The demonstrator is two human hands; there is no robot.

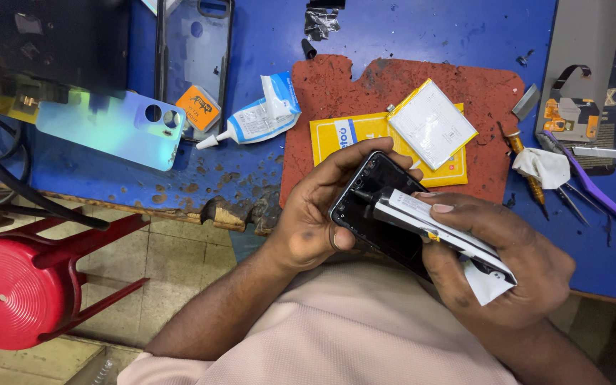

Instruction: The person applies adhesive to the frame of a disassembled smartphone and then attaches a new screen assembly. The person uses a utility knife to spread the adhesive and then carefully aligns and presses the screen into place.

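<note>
Your left hand [315, 214] is wrapped around the black phone frame [365, 203], holding it just off the near edge of the blue bench [251, 164]. Your right hand [507, 264] is clamped on a white glue tube [440, 228], its black nozzle touching the frame. Further back, a white battery [430, 122] lies on the red mat [336, 93], with a second glue tube [254, 117] off to its left.

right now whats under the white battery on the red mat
The white battery lies tilted on a yellow packet, which rests on the red mat. The packet's left part and lower edge show; the part under the battery is covered.
</note>
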